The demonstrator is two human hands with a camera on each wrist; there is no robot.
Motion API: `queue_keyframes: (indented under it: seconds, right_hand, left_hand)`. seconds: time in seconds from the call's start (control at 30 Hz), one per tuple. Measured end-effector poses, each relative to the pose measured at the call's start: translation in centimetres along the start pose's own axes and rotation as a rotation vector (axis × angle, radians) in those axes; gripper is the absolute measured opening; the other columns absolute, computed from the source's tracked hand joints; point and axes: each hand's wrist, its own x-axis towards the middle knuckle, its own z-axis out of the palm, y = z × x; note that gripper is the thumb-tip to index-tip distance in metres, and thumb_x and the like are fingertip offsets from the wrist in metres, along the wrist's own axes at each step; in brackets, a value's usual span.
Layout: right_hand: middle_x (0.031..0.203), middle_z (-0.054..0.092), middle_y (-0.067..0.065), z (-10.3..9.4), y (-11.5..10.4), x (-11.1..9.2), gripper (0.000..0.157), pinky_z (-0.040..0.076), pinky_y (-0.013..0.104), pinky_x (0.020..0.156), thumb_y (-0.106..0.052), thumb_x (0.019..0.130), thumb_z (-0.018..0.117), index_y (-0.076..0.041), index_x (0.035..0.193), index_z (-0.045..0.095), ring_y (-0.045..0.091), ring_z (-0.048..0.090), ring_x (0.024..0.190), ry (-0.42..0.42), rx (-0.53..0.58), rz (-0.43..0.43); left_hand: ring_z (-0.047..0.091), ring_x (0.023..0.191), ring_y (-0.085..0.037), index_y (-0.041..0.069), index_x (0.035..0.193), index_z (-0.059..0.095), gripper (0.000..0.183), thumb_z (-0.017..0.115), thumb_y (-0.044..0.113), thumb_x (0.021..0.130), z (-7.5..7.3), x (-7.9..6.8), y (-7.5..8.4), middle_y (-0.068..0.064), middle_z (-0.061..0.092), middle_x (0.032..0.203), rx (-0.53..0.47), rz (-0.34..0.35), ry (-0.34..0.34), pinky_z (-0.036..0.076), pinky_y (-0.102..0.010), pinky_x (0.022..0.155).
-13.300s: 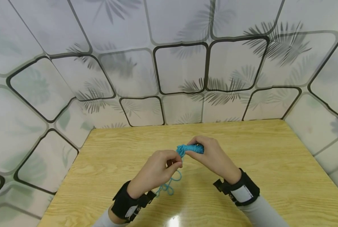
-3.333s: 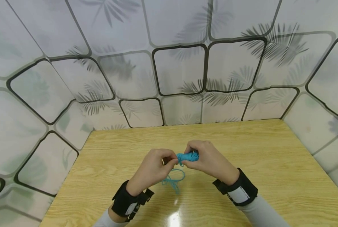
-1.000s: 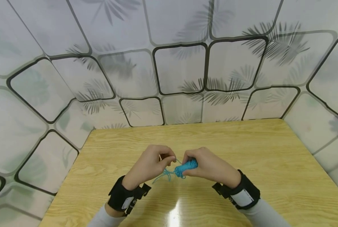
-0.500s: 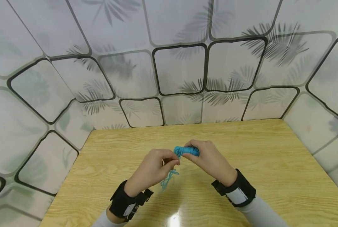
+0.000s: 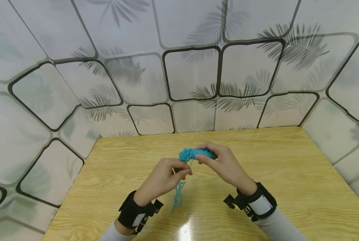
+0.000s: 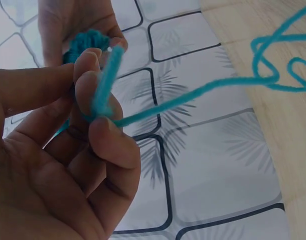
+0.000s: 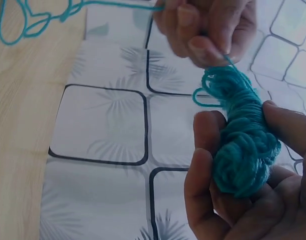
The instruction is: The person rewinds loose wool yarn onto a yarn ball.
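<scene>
A small skein of blue yarn (image 5: 189, 154), wound tightly round its middle with looped ends, lies in the fingers of my right hand (image 5: 227, 164). In the right wrist view the thumb and fingers grip the skein (image 7: 243, 130) along its sides. My left hand (image 5: 167, 177) is just left of and below it, pinching a yarn strand (image 6: 108, 85) between thumb and fingertips. That strand runs up from the pinch to the skein. From the left hand a loose tail of yarn (image 5: 178, 195) hangs in loops over the table.
The wooden table (image 5: 131, 147) spreads beneath both hands. Behind it and along the sides stands a pale wall covering (image 5: 194, 73) with dark outlines and leaf prints. Black straps with small cameras sit on the left wrist (image 5: 134, 211) and right wrist (image 5: 259, 202).
The skein has risen and tilted to near level in the right hand. Over the longer span, the left hand stays pinching yarn close to it, and the loose tail has shifted shape.
</scene>
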Motion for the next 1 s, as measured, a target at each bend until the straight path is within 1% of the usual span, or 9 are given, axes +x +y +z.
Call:
queue_keyframes:
  seconds: [0.13,0.23,0.3,0.4,0.57,0.67,0.8,0.9,1.0]
  right_hand:
    - [0.108,0.072,0.0,-0.2,0.0,0.0,0.021,0.053,0.04,0.072,-0.022,0.097,0.063,-0.018,0.117,0.068,0.014,0.063,0.087,-0.034,0.073,-0.044]
    - [0.113,0.07,0.004,-0.2,0.0,0.0,0.022,0.054,0.042,0.079,-0.012,0.097,0.061,-0.015,0.118,0.067,0.017,0.064,0.096,-0.086,0.156,-0.083]
    - [0.113,0.07,0.008,-0.3,-0.1,-0.1,0.022,0.054,0.041,0.08,-0.008,0.097,0.06,-0.012,0.119,0.067,0.019,0.064,0.096,-0.13,0.208,-0.11]
    - [0.11,0.069,0.011,-0.4,-0.3,-0.2,0.022,0.055,0.035,0.075,-0.005,0.098,0.059,-0.01,0.118,0.066,0.019,0.063,0.089,-0.194,0.251,-0.14]
    - [0.106,0.068,0.01,-0.4,-0.4,-0.3,0.021,0.054,0.031,0.072,-0.004,0.096,0.061,-0.01,0.115,0.068,0.018,0.061,0.085,-0.298,0.288,-0.161]
    - [0.106,0.068,0.007,-0.2,-0.4,-0.4,0.02,0.052,0.032,0.073,-0.005,0.094,0.064,-0.013,0.113,0.068,0.019,0.059,0.088,-0.345,0.262,-0.18]
    - [0.105,0.067,0.003,0.0,-0.1,-0.6,0.019,0.052,0.033,0.072,-0.014,0.09,0.071,-0.016,0.11,0.07,0.019,0.058,0.087,-0.365,0.195,-0.181]
    - [0.102,0.068,-0.001,0.1,0.2,-0.6,0.02,0.052,0.031,0.068,-0.026,0.087,0.075,-0.019,0.105,0.071,0.016,0.059,0.08,-0.354,0.098,-0.146]
    - [0.094,0.068,-0.005,0.3,0.4,-0.5,0.02,0.051,0.028,0.063,-0.03,0.083,0.078,-0.022,0.1,0.071,0.012,0.057,0.073,-0.318,-0.029,-0.097]
  left_hand:
    - [0.066,0.069,-0.012,0.013,0.094,0.079,0.017,0.064,0.005,0.094,0.3,0.0,-0.5,-0.002,0.077,0.089,-0.088,-0.063,-0.026,0.05,-0.023,0.05]
    - [0.067,0.071,-0.016,0.006,0.096,0.078,0.016,0.063,0.002,0.094,0.6,0.2,-0.6,-0.008,0.077,0.092,-0.128,-0.077,-0.048,0.054,-0.027,0.054]
    - [0.068,0.071,-0.018,0.003,0.098,0.076,0.015,0.062,-0.002,0.094,0.8,0.2,-0.7,-0.011,0.077,0.091,-0.163,-0.073,-0.062,0.058,-0.032,0.059]
    - [0.069,0.071,-0.02,0.001,0.099,0.074,0.013,0.063,-0.003,0.092,1.0,0.3,-1.0,-0.013,0.077,0.089,-0.197,-0.046,-0.074,0.062,-0.04,0.065]
    - [0.064,0.068,-0.01,0.002,0.091,0.077,0.008,0.069,0.001,0.09,0.8,0.4,-1.8,-0.01,0.075,0.081,-0.159,0.001,-0.054,0.058,-0.032,0.065]
    - [0.061,0.066,-0.005,0.008,0.089,0.079,0.011,0.069,0.007,0.091,0.5,0.6,-2.3,-0.005,0.075,0.079,-0.086,0.006,-0.024,0.054,-0.027,0.061]
    - [0.065,0.068,-0.007,0.011,0.092,0.079,0.014,0.066,0.007,0.094,-0.1,0.6,-2.3,-0.001,0.076,0.083,-0.007,0.003,0.018,0.056,-0.027,0.057]
    - [0.064,0.067,-0.008,0.012,0.091,0.079,0.016,0.064,0.006,0.094,-0.6,0.6,-1.8,0.001,0.074,0.082,0.009,-0.01,0.058,0.054,-0.028,0.055]
    - [0.062,0.065,-0.011,0.013,0.088,0.078,0.017,0.064,0.005,0.094,-0.9,0.5,-1.1,0.0,0.073,0.082,-0.001,-0.024,0.086,0.052,-0.028,0.053]
